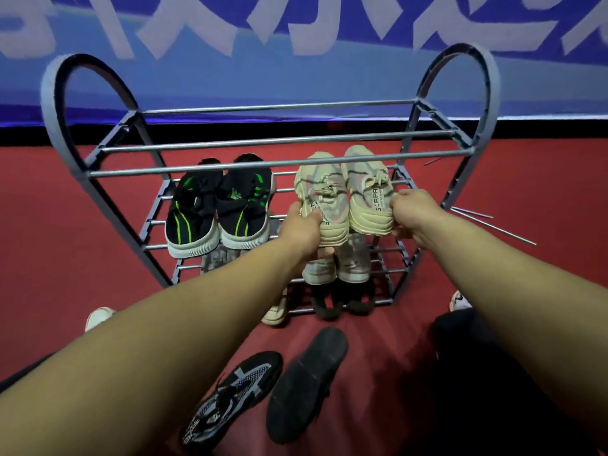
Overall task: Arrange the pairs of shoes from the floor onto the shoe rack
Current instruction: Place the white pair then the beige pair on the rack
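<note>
— Red floor (49,225) runs up to a blue wall with big pale marks (296,70) on it. What stands on the floor?

— A grey metal shoe rack with round ends and thin bars (263,164).

— Where are the hands?

— Both reach out to the second shelf of the rack. The left hand (304,230) curls round the heel of one cream knit sneaker (324,199). The right hand (408,213) curls round the heel of the other cream knit sneaker (368,189). Each thumb is under the sole.

— How do those two shoes lie?

— Side by side, touching, toes pointing to the wall, heels toward the person.

— What is next to them?

— A pair of black sneakers with green stripes (218,209) sits on the same shelf, to the left, a little apart from the left hand.

— Any shoes lower down?

— Yes, more pale and dark shoes sit on the lower shelves, but they are hard to see.

— And on the floor?

— A black and white mesh sneaker (230,396) lies near the person. Just beside it a black shoe (306,383) lies with its sole up. Thin metal rods (493,225) lie on the floor right of the rack.
</note>
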Action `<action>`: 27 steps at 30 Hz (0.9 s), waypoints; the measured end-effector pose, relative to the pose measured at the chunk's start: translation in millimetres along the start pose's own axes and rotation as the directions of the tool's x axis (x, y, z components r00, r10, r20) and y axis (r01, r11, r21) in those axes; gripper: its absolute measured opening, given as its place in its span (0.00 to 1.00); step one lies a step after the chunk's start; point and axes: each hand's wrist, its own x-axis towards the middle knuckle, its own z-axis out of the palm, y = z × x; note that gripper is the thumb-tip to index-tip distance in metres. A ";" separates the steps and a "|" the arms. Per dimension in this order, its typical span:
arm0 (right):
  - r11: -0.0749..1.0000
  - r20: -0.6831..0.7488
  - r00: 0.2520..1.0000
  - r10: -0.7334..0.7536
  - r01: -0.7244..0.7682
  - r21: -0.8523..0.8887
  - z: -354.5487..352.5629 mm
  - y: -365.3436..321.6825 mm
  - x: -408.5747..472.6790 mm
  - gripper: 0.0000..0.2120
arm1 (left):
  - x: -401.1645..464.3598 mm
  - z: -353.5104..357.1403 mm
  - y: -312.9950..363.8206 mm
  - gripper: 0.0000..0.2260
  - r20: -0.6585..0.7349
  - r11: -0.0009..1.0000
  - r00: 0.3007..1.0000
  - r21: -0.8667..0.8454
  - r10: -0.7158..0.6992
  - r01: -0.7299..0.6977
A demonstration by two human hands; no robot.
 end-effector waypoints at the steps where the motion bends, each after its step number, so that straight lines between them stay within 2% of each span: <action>1: 1.000 -0.006 1.000 -0.007 0.007 -0.007 2.9 -0.1 10.5 0.10 | 7.0 2.7 0.8 0.19 -0.016 1.000 1.000 -0.010 -0.004 0.004; 5: 0.999 0.001 1.000 0.009 -0.009 -0.046 11.8 8.0 40.5 0.11 | 30.3 12.8 -8.4 0.20 -0.041 0.999 0.999 -0.039 -0.030 0.029; 9: 0.993 -0.004 1.000 -0.011 0.010 -0.116 12.1 20.7 51.6 0.19 | 41.8 18.2 -18.4 0.20 -0.072 0.999 0.997 -0.022 -0.039 0.037; 16: 0.973 0.049 0.995 -0.083 0.091 -0.210 5.6 16.5 36.5 0.17 | 41.8 19.0 -13.5 0.23 -0.075 0.999 0.997 0.021 -0.026 0.028; 19: 0.954 0.086 0.995 -0.042 0.065 -0.294 5.5 12.1 30.9 0.17 | 46.5 8.5 -13.0 0.34 -0.068 0.978 0.998 0.208 0.016 -0.001; 21: 0.942 0.083 0.996 -0.039 0.064 -0.331 8.7 7.2 20.7 0.17 | 44.1 -1.4 -12.5 0.37 -0.046 0.932 0.998 0.361 0.042 -0.023; 27: 0.959 -0.126 0.991 -0.045 0.008 -0.284 26.4 15.4 -24.4 0.22 | -18.2 -39.9 -11.0 0.22 -0.075 0.799 0.966 0.579 0.247 -0.159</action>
